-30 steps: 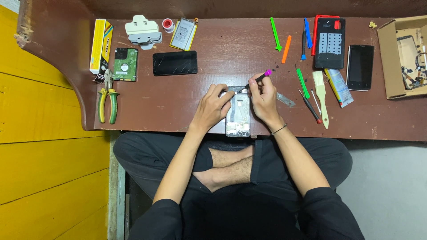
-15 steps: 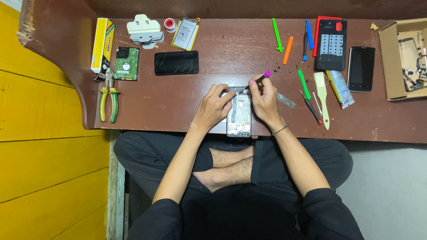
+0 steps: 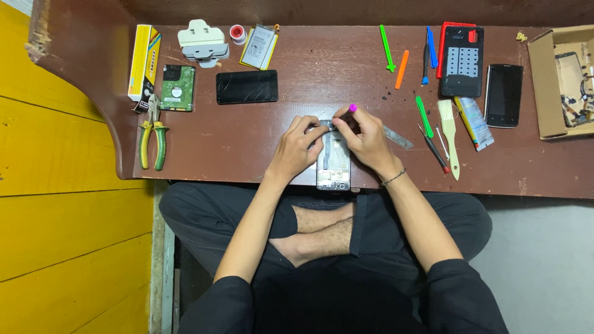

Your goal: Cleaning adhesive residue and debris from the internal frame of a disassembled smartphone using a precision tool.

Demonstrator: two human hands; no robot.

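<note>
**Fingers pinched over an opened phone at the tabletop's near edge**

The fingers of the right hand are closed narrowly around a thin tool with a pink tip, which pokes up above the knuckles. The left hand has its fingers curled in on the top left corner of the opened phone, steadying it; whether they pinch a small part there cannot be told.

The phone lies flat and lengthwise at the near edge of the brown tabletop, just above the person's crossed legs. Its back is off: a pale grey inner frame shows, with small dark and metallic parts along the bottom end. The upper end is hidden under both hands.

Compared with a second ago, the pink tip has come in closer to the phone's top edge; earlier it stuck out further to the right of the hand. The left hand has kept its place on the corner.

A metal strip lies just right of the right hand. A dark phone screen lies well apart, further back on the left, and green-handled pliers lie near the left edge.
</note>
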